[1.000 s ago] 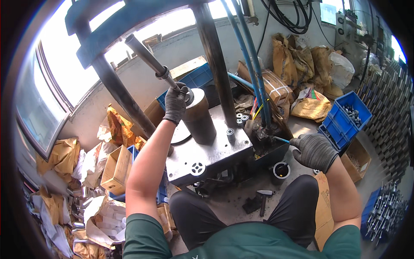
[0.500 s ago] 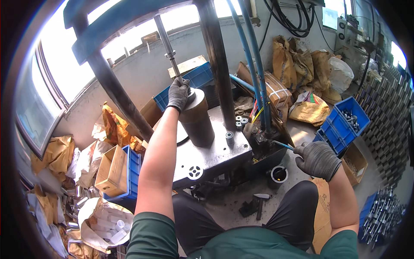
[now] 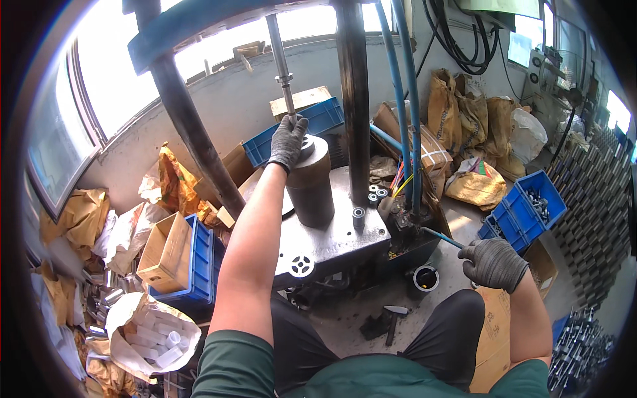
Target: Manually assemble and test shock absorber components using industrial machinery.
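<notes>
My gloved left hand [image 3: 290,141] has its fingers closed round the lower end of a collared metal shaft [image 3: 284,79]. The shaft runs vertically down to a thick steel cylinder [image 3: 312,192] with a ring [image 3: 307,147] at its top; my palm hides part of where they meet. This cylinder stands upright on the press's flat metal table [image 3: 338,219]. Over at the right, my gloved right hand [image 3: 494,263] is wrapped about the end of a thin blue lever [image 3: 441,237] beside the press. A small bearing-topped sleeve [image 3: 358,217] stands on the table's right side.
Dark press columns [image 3: 353,99] rise on both sides of the shaft. A hammer [image 3: 394,325] lies on the floor near a round pot [image 3: 425,278]. Blue crates [image 3: 531,205] hold metal parts at right; at left are a wooden box [image 3: 166,252] and a sack of plastic tubes [image 3: 152,335].
The view has shifted, so the press sits slightly further right in the picture. My right hand and the lever's end are a little lower. Both hands keep their grips.
</notes>
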A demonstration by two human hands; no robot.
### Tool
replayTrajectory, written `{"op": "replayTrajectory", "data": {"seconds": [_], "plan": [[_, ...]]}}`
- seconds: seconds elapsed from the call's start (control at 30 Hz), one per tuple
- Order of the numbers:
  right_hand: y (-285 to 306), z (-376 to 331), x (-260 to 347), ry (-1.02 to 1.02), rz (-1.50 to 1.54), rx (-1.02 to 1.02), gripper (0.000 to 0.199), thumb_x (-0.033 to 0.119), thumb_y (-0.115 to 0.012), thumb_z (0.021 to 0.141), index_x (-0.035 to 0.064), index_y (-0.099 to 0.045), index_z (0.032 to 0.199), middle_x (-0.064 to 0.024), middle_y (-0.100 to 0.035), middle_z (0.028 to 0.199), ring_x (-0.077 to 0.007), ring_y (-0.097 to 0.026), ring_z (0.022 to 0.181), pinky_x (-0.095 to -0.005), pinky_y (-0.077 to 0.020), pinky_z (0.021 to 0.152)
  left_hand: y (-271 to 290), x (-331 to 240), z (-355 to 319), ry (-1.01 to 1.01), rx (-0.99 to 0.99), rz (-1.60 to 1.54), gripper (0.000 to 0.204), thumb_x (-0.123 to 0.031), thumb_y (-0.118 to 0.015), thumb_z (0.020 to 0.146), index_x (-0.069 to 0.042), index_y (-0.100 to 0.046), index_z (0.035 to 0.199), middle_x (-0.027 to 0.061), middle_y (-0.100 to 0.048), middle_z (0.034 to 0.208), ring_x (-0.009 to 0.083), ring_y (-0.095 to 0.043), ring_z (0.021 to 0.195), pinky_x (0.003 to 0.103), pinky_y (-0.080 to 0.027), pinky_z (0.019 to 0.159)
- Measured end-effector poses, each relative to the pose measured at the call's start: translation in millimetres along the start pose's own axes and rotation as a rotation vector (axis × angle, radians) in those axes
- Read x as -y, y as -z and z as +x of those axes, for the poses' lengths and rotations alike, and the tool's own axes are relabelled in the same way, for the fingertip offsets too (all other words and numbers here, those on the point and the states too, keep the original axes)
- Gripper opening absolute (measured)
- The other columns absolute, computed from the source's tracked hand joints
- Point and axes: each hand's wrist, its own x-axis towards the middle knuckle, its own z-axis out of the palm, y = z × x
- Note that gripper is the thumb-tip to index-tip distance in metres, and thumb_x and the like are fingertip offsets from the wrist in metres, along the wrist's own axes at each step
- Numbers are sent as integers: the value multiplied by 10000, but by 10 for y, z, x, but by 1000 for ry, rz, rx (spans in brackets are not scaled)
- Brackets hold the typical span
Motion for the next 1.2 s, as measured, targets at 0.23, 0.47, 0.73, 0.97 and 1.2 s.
{"op": "replayTrajectory", "data": {"seconds": [0.23, 0.47, 0.73, 0.97, 1.2], "plan": [[-259, -223, 32, -8, 65, 82, 322, 278, -587, 879, 68, -774, 1036, -164, -752, 965, -360, -727, 910, -472, -577, 861, -11, 18, -4, -23, -85, 69, 277, -340, -636, 1075, -71, -626, 1142, 139, -708, 934, 252, -681, 861, 399, -546, 805], [-323, -332, 112, -133, 162, 71, 303, 279, -601, 868, 71, -781, 994, -176, -759, 957, -369, -729, 906, -475, -578, 859, 36, -67, 34, -84, -66, 110, 399, -413, -689, 1028, -63, -609, 1203, 150, -708, 918, 247, -688, 827, 402, -562, 790], [-181, -159, 5, -91, 142, 94, 339, 306, -605, 869, 69, -786, 1031, -172, -762, 986, -369, -727, 924, -466, -576, 862, -8, -1212, 413, 43, -185, -413, 311, -268, -586, 1018, -96, -553, 1276, 78, -673, 775, 190, -688, 725, 341, -548, 694], [-192, -163, -20, -61, 167, 7, 347, 311, -595, 876, 60, -782, 1028, -174, -760, 980, -372, -726, 924, -469, -576, 858, -14, -1106, 620, -30, -188, -670, 109, -170, -569, 1017, -80, -579, 1078, 24, -563, 674, 147, -535, 489, 295, -454, 487], [-446, -436, 143, -117, 146, 107, 351, 339, -594, 882, 88, -782, 1038, -206, -756, 935, -393, -734, 913, -501, -575, 852, -6, -1064, 490, -126, -209, -443, 174, -231, -628, 1038, -68, -587, 1084, 25, -576, 721, 121, -586, 599, 291, -527, 552]]}}
